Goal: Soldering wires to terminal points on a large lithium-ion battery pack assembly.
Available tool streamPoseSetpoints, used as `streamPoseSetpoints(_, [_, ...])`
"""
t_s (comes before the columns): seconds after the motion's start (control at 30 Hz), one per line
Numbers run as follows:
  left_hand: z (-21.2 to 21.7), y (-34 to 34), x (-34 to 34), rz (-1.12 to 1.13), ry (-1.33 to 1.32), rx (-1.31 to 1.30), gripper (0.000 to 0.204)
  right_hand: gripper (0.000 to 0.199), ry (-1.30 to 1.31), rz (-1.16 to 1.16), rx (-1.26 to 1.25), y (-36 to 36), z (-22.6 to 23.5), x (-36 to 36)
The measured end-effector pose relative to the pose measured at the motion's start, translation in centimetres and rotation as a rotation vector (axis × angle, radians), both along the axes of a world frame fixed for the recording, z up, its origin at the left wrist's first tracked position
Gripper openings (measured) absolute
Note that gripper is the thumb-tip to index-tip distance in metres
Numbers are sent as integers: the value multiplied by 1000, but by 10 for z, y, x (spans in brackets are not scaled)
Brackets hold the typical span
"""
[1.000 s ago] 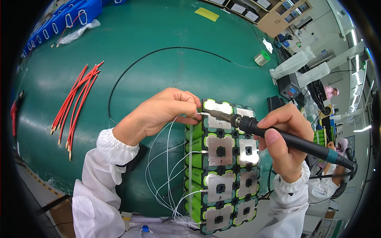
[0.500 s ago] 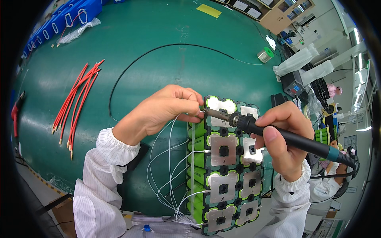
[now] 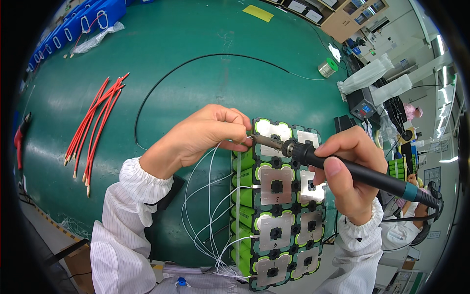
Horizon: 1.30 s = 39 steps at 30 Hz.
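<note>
My left hand [image 3: 196,139] pinches a thin white wire [image 3: 211,166] at the battery pack [image 3: 279,206] top-left tab; my right hand [image 3: 350,171] is wrapped shut round the soldering iron [image 3: 342,169]. Best keep tip steady on tab. Iron lies roughly level, tip pointing left. Red wires [image 3: 93,122] farther left.

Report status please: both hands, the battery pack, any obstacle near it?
Left hand pinches a thin white wire at the battery pack top edge. Right hand grips soldering iron, tip there. Loose white wires beside pack.
</note>
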<state>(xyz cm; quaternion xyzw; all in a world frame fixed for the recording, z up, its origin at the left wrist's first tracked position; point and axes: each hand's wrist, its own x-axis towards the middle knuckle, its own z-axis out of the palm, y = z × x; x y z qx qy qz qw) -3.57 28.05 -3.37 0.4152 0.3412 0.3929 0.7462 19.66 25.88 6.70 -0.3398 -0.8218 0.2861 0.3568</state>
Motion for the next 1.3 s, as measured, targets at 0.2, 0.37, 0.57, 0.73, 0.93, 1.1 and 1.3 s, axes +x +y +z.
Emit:
streamPoseSetpoints(0.2, [2, 0, 0, -1, -4, -2, 21, 21, 204, -64, -65, -6, 7, 7])
streamPoseSetpoints(0.37, [1, 1, 0, -3, -8, 5, 22, 29, 274, -136, -25, -5, 12, 13])
streamPoseSetpoints(0.57, [2, 0, -1, -1, -15, 5, 22, 34, 271, -212, 36, -4, 16, 22])
streamPoseSetpoints(0.73, [-2, 1, 0, 8, -10, 0, 21, 32, 298, -198, 69, 0, 12, 32])
streamPoseSetpoints(0.93, [-1, 1, 0, -23, -2, 8, 17, 30, 309, -208, 82, 2, 8, 41])
streamPoseSetpoints(1.1, [0, 1, 0, -20, -2, 10, 17, 30, 308, -218, 77, 1, 7, 45])
streamPoseSetpoints(1.3, [-1, 1, 0, -24, -9, 13, 18, 31, 307, -236, 91, 1, 6, 47])
